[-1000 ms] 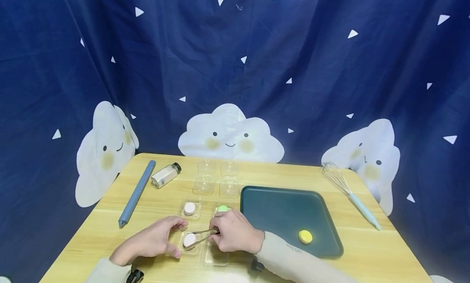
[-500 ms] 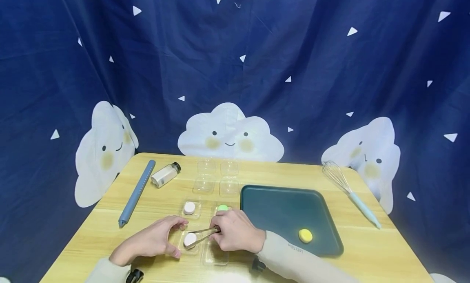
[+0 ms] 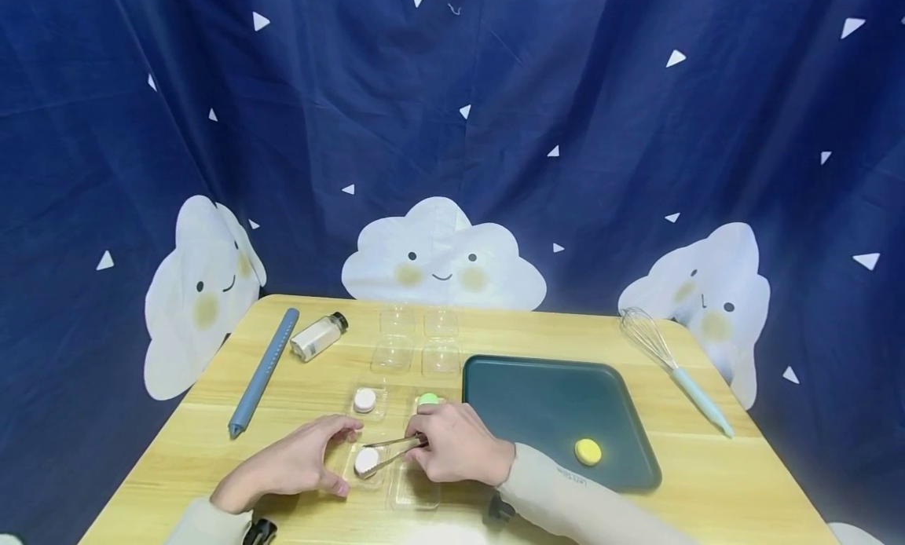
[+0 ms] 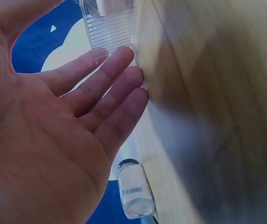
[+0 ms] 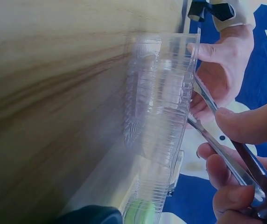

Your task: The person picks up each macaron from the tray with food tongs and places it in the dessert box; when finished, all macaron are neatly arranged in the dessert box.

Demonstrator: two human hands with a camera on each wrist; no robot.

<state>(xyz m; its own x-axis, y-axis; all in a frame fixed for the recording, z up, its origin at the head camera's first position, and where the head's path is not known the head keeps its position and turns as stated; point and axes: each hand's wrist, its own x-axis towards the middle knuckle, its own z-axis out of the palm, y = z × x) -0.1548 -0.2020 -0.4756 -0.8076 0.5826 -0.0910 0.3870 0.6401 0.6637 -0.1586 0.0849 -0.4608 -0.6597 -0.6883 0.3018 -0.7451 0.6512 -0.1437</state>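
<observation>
Left grip (image 3: 300, 455) curves loosely while right grip (image 3: 456, 444) pinches

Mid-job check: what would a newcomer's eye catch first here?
Probably the navy curtain with smiling white clouds, filling the background. Next, the bright yellow macaron on the dark green tray, at the right. Then the metal tongs in the right-hand grip, tips either side of a white macaron in the clear container at front.

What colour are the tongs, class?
Silver, with a metallic shine; the tongs show best in the right wrist view.
</observation>
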